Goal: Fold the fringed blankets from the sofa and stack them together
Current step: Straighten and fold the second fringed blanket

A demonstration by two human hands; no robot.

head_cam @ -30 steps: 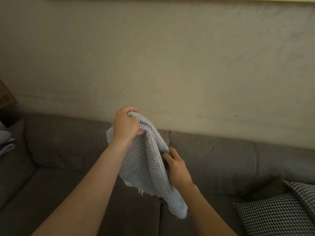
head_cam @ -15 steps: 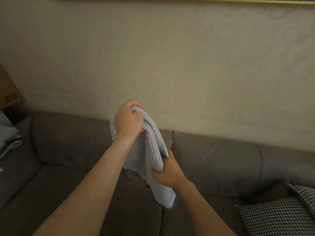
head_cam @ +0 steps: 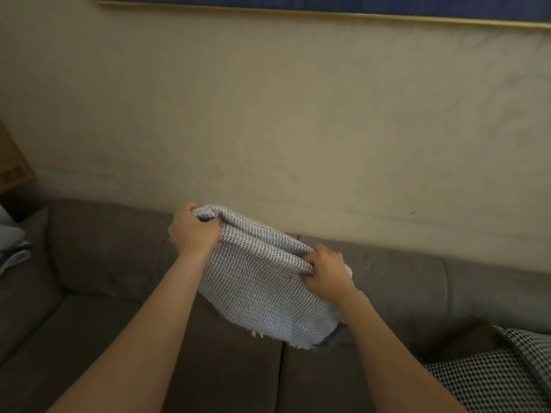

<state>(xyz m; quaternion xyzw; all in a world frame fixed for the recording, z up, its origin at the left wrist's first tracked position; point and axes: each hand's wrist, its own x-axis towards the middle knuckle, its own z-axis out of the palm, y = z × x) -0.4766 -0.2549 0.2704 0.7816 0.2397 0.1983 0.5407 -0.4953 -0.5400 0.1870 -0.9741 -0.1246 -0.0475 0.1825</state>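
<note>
Fringed blanket (head_cam: 268, 296): folded, above the sofa (head_cam: 119, 293), both hands, left (head_cam: 193, 231) and right (head_cam: 326, 274), clenched on top fold, apparently to keep layers aligned.

We stretch both bare forearms forward from the near edge. Our left hand (head_cam: 193, 231) sits higher and farther, its fingers curled round one end of the fringed blanket (head_cam: 268, 296). Our right hand (head_cam: 326, 274), lower and to the right, grips the other end, knuckles up.

Grey-white waffle-weave fringed blanket (head_cam: 268, 290), folded, hanging in mid-air above the sofa (head_cam: 104, 263) seat
</note>
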